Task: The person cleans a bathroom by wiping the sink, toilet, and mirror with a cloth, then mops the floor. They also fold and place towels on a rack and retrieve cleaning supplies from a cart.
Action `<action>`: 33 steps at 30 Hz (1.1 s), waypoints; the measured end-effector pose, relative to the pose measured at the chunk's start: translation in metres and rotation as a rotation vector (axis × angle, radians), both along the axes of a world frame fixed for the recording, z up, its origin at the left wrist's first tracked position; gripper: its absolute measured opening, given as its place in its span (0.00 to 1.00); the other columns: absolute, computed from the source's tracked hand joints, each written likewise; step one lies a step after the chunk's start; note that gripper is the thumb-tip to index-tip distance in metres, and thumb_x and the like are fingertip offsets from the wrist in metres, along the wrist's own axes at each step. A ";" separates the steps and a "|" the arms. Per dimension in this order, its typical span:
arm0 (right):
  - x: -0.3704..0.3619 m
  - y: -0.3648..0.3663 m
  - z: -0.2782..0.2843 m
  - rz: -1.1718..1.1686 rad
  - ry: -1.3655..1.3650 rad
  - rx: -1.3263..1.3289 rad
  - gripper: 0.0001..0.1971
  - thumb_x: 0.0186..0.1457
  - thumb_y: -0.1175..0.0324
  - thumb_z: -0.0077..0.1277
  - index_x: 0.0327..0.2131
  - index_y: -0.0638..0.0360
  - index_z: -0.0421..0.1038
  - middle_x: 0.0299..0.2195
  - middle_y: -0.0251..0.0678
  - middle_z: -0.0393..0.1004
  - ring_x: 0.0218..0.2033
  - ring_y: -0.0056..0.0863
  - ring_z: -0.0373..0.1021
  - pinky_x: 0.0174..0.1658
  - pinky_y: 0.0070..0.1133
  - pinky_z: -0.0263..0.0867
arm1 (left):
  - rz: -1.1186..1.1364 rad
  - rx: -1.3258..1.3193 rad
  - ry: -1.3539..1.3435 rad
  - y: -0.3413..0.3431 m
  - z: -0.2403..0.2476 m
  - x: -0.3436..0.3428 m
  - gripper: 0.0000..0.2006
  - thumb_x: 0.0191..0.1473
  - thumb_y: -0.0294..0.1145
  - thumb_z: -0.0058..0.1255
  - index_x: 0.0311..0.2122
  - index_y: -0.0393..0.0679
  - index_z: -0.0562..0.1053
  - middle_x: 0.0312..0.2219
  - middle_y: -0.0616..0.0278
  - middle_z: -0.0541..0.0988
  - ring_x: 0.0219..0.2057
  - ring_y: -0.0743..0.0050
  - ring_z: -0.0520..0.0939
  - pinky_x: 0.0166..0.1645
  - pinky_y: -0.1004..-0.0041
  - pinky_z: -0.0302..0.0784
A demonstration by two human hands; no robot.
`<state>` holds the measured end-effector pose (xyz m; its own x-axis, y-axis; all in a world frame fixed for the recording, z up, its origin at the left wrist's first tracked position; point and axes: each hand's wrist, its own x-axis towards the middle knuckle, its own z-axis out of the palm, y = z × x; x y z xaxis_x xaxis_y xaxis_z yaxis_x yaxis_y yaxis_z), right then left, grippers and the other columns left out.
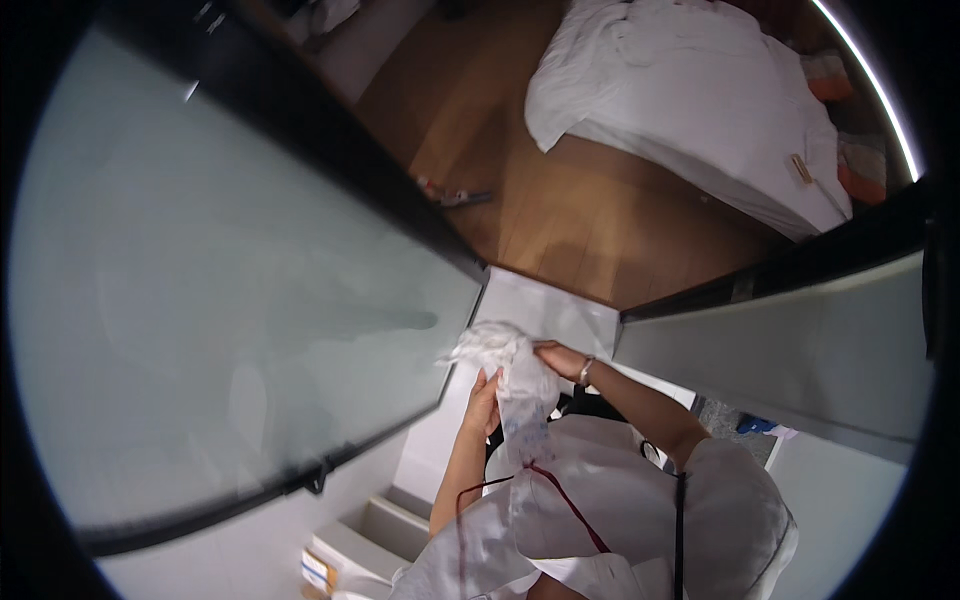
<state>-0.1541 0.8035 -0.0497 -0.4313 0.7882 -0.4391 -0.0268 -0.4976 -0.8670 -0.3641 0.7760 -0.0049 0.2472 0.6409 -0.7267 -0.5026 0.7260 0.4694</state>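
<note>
A crumpled white cloth (pixel 497 347) is bunched up in front of my chest, its loose end sticking out to the left. Its lower part looks thin, with faint bluish marks, and hangs down against my white top (pixel 600 470). My left hand (pixel 482 408) grips it from the left side, thumb up along the folds. From the right, my right hand (pixel 562 360) closes on it, with a bracelet on the wrist. Some of the fingers of both hands are hidden behind the cloth.
A large frosted glass panel (pixel 240 280) with a dark frame stands close on my left. Another pale panel (pixel 780 340) is on the right. Ahead, past a white sill (pixel 560 308), lie a wooden floor (pixel 560 220) and a bed with white bedding (pixel 680 90). White shelving (pixel 365 540) is lower left.
</note>
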 end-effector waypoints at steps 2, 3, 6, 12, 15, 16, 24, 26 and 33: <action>-0.003 0.045 0.003 -0.133 -0.330 0.221 0.13 0.55 0.71 0.39 0.39 0.69 0.70 0.35 0.40 0.76 0.33 0.27 0.70 0.41 0.21 0.65 | -0.029 0.091 0.078 0.061 0.003 0.021 0.21 0.52 0.28 0.52 0.51 0.40 0.63 0.41 0.60 0.75 0.41 0.68 0.76 0.44 0.69 0.74; -0.003 0.059 0.007 -0.250 -0.441 0.223 0.11 0.55 0.71 0.41 0.37 0.63 0.72 0.31 0.36 0.76 0.32 0.26 0.70 0.40 0.21 0.65 | -0.022 0.159 0.069 0.081 0.005 0.020 0.20 0.52 0.27 0.52 0.50 0.40 0.65 0.40 0.60 0.75 0.40 0.68 0.77 0.44 0.70 0.74; 0.019 0.116 0.019 -0.478 -0.225 0.000 0.12 0.56 0.66 0.43 0.40 0.59 0.72 0.33 0.32 0.76 0.33 0.25 0.69 0.40 0.24 0.65 | 0.017 0.186 0.103 0.152 0.011 0.024 0.15 0.52 0.28 0.52 0.46 0.39 0.68 0.37 0.60 0.76 0.37 0.70 0.78 0.41 0.71 0.74; 0.052 0.200 0.053 -0.439 0.007 0.257 0.25 0.49 0.65 0.58 0.50 0.61 0.64 0.44 0.33 0.71 0.47 0.23 0.66 0.50 0.24 0.62 | -0.527 0.175 0.085 0.297 0.035 0.100 0.28 0.51 0.49 0.53 0.51 0.39 0.66 0.44 0.63 0.74 0.47 0.71 0.74 0.49 0.68 0.70; 0.080 0.245 0.057 -0.620 0.092 -0.041 0.24 0.45 0.68 0.61 0.46 0.62 0.68 0.41 0.34 0.73 0.42 0.25 0.69 0.46 0.23 0.66 | -0.637 0.250 0.052 0.347 0.031 0.123 0.27 0.53 0.48 0.52 0.54 0.43 0.65 0.49 0.62 0.71 0.49 0.71 0.73 0.50 0.69 0.70; 0.090 0.263 0.054 -0.697 0.089 -0.125 0.23 0.43 0.68 0.62 0.45 0.63 0.69 0.40 0.34 0.74 0.41 0.25 0.70 0.44 0.22 0.66 | -0.634 0.269 -0.021 0.367 0.021 0.127 0.27 0.54 0.47 0.51 0.55 0.44 0.65 0.50 0.61 0.70 0.49 0.71 0.73 0.50 0.70 0.70; 0.211 0.421 -0.026 -0.896 0.254 -0.161 0.27 0.46 0.57 0.57 0.48 0.58 0.65 0.39 0.37 0.72 0.38 0.33 0.71 0.42 0.29 0.68 | -1.243 0.695 1.204 0.457 -0.154 0.112 0.25 0.55 0.46 0.46 0.54 0.44 0.65 0.52 0.49 0.68 0.52 0.54 0.71 0.54 0.62 0.68; 0.242 0.475 -0.050 -0.846 0.239 -0.229 0.27 0.46 0.57 0.56 0.49 0.57 0.64 0.39 0.37 0.72 0.39 0.34 0.71 0.43 0.31 0.68 | -1.134 0.813 1.197 0.483 -0.203 0.128 0.25 0.55 0.46 0.46 0.54 0.43 0.65 0.52 0.48 0.68 0.52 0.53 0.71 0.54 0.63 0.67; 0.261 0.650 -0.061 -0.699 0.134 -0.150 0.29 0.47 0.56 0.58 0.51 0.57 0.64 0.42 0.35 0.72 0.40 0.31 0.70 0.43 0.30 0.67 | -0.879 0.935 1.102 0.574 -0.255 0.150 0.26 0.57 0.47 0.43 0.55 0.40 0.63 0.51 0.45 0.69 0.53 0.50 0.69 0.56 0.64 0.64</action>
